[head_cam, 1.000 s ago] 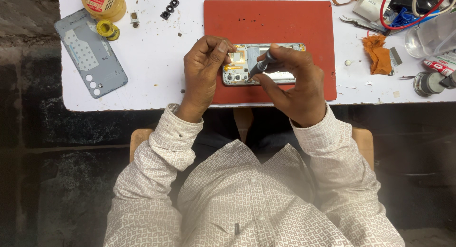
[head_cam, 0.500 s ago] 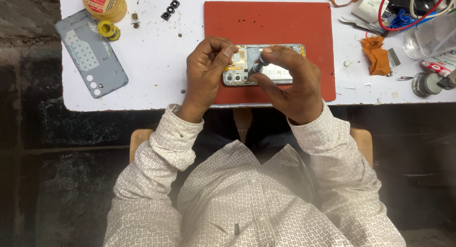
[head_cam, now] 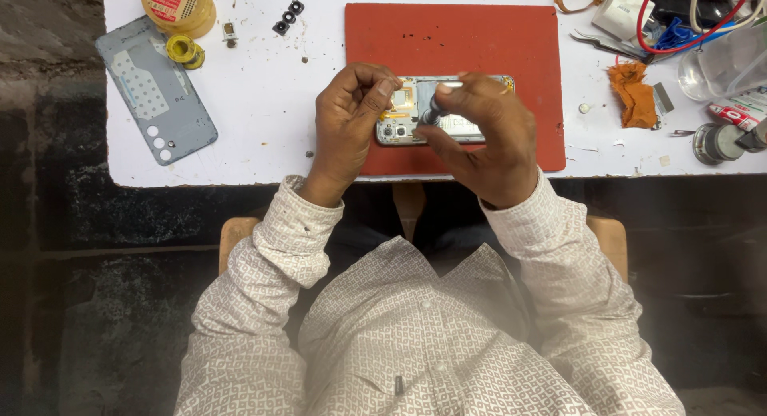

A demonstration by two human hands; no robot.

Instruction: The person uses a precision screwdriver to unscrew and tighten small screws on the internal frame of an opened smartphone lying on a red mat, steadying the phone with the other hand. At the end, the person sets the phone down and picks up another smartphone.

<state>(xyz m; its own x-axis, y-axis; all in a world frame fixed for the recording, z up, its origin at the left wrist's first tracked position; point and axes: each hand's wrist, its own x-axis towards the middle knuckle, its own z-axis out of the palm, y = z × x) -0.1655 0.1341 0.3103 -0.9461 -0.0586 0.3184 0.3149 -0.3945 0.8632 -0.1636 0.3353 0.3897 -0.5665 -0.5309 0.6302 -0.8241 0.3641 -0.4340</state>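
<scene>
Two hands meet over an opened phone (head_cam: 435, 116) that lies flat on a red mat (head_cam: 455, 40) near the front edge of the white surface (head_cam: 264, 104). The left hand (head_cam: 347, 120) comes in from the lower left with the wrist bent, its fingers curled down and its thumb and forefinger pressed on the phone's left end, beside the camera lenses. The right hand (head_cam: 483, 136) arches over the phone's right half, wrist raised, fingers closed around a small dark tool (head_cam: 434, 112) (its tip is hidden, so its kind is unclear) held upright on the phone's exposed inside. Both sleeves are a white patterned fabric. Well apart to the left lies a grey phone back cover (head_cam: 156, 88), with a small yellow roll (head_cam: 185, 50) touching its upper edge. An orange cloth (head_cam: 633, 92) sits just off the mat's right side
</scene>
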